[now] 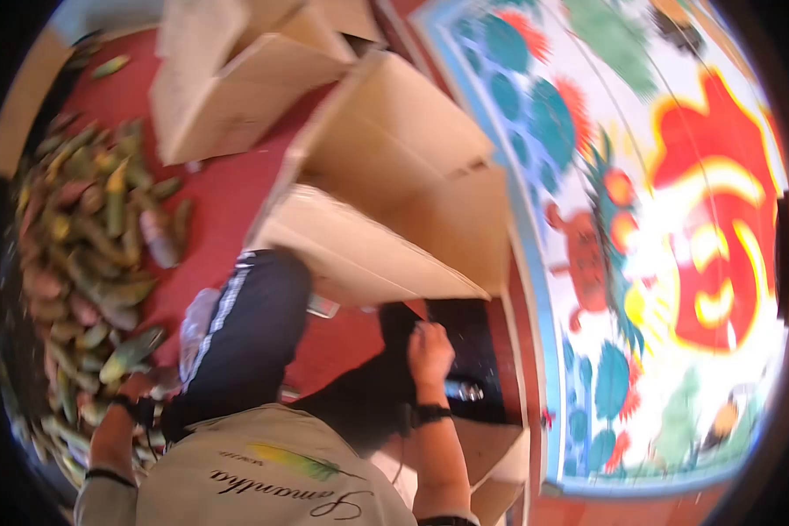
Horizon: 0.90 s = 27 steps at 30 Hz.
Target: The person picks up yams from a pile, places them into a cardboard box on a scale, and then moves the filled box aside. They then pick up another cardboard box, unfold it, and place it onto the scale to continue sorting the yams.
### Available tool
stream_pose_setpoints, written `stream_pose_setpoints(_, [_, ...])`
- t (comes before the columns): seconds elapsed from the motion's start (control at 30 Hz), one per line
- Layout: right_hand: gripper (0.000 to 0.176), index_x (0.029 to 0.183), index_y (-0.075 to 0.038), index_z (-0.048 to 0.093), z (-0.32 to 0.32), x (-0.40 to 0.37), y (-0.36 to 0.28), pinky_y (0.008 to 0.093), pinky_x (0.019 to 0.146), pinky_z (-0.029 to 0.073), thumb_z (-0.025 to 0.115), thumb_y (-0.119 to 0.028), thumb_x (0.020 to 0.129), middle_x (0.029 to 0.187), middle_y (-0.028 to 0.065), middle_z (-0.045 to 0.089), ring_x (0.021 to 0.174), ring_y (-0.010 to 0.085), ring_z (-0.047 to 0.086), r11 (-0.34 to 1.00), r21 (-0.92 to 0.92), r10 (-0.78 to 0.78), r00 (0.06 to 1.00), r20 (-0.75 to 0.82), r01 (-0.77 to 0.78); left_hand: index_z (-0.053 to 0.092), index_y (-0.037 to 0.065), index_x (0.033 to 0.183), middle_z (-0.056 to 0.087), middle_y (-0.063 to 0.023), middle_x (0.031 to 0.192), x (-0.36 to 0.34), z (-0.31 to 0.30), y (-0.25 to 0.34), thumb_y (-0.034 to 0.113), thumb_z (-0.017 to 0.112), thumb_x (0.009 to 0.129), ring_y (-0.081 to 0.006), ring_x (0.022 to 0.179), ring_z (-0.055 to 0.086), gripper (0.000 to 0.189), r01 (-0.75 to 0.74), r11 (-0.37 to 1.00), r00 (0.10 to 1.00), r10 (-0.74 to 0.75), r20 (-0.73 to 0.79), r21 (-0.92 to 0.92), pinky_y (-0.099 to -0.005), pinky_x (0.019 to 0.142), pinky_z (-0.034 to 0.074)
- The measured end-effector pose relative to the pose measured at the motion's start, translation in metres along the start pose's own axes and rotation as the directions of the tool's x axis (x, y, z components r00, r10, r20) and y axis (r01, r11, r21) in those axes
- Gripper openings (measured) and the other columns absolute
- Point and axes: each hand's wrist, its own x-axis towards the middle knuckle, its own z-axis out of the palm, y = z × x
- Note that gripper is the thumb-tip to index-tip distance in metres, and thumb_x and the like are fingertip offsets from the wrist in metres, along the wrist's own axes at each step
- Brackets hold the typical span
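My left hand (146,383), blurred, is low at the edge of a heap of long green and brown cucumber-shaped pieces (105,254). Right by its fingers lies a green piece with a pale end (131,353); what the fingers do is smeared. My right hand (430,351) is closed, its fingers curled together over my dark trouser leg, just below the near side of an open cardboard box (368,241). Whatever the fist may hold is hidden. Both wrists wear dark bands.
More open cardboard boxes (245,96) stand beyond on the red floor (215,197). Another box (495,447) is beside my right arm. A brightly painted panel (649,263) fills the right side. Clear plastic (197,329) lies by my left knee.
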Motion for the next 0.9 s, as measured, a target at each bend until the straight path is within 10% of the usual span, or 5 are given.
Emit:
stream_pose_setpoints(0.1, [0.014, 0.089, -0.008, 0.059, 0.003, -0.006, 0.004, 0.0398, 0.062, 0.048, 0.061, -0.008, 0.075, 0.08, 0.011, 0.056, 0.069, 0.0301, 0.058, 1.0, -0.016, 0.004, 1.0, -0.018, -0.004, 0.065, 0.001, 0.089, 0.065, -0.02, 0.082, 0.055, -0.002, -0.045, 0.028, 0.061, 0.072, -0.0351, 0.076, 0.064, 0.032, -0.809, 0.298, 0.588, 0.413, -0.695, -0.507, -0.0427, 0.069, 0.05])
stream_pose_setpoints(0.2, [0.014, 0.089, -0.007, 0.058, 0.006, -0.009, 0.005, 0.039, 0.062, 0.048, 0.062, -0.008, 0.075, 0.079, 0.0094, 0.055, 0.068, 0.0287, 0.058, 1.0, 0.013, 0.026, 0.997, -0.077, -0.025, 0.067, 0.0, 0.088, 0.065, -0.0234, 0.09, 0.044, 0.004, -0.021, 0.027, 0.062, 0.074, -0.0355, 0.085, 0.064, 0.032, 0.077, 0.992, 0.997, -0.079, -0.018, -0.105, -0.0424, 0.073, 0.051])
stream_pose_setpoints(0.3, [0.011, 0.086, -0.007, 0.059, 0.005, -0.009, 0.005, 0.0395, 0.06, 0.048, 0.06, -0.007, 0.076, 0.077, 0.0111, 0.056, 0.067, 0.0305, 0.058, 0.999, 0.035, 0.035, 0.995, -0.09, -0.032, 0.065, -0.003, 0.091, 0.064, -0.023, 0.092, -0.015, -0.168, 0.104, 0.027, 0.068, 0.07, -0.0326, 0.081, 0.065, 0.037, 0.373, 0.794, 0.927, -0.335, 0.167, -0.479, -0.0399, 0.072, 0.052])
stream_pose_setpoints(0.4, [0.011, 0.086, -0.006, 0.058, 0.004, -0.01, 0.005, 0.0397, 0.06, 0.048, 0.061, -0.007, 0.075, 0.077, 0.011, 0.056, 0.067, 0.0306, 0.058, 0.998, 0.028, 0.052, 0.992, -0.112, -0.049, 0.06, -0.003, 0.099, 0.065, -0.0168, 0.088, 0.055, 0.018, -0.027, 0.025, 0.071, 0.069, -0.0303, 0.069, 0.065, 0.043, -0.09, 0.994, 0.829, 0.111, -0.549, 0.066, -0.0384, 0.063, 0.053])
stream_pose_setpoints(0.9, [0.012, 0.086, -0.007, 0.057, 0.005, -0.011, 0.005, 0.0384, 0.061, 0.048, 0.062, -0.008, 0.075, 0.076, 0.0089, 0.054, 0.069, 0.0275, 0.058, 0.998, 0.042, 0.058, 0.987, -0.149, -0.052, 0.044, 0.002, 0.121, 0.062, -0.0125, 0.088, 0.009, -0.172, -0.023, 0.022, 0.071, 0.071, -0.0244, 0.056, 0.06, 0.061, 0.612, -0.092, 0.723, -0.338, 0.603, -0.785, -0.0355, 0.041, 0.048])
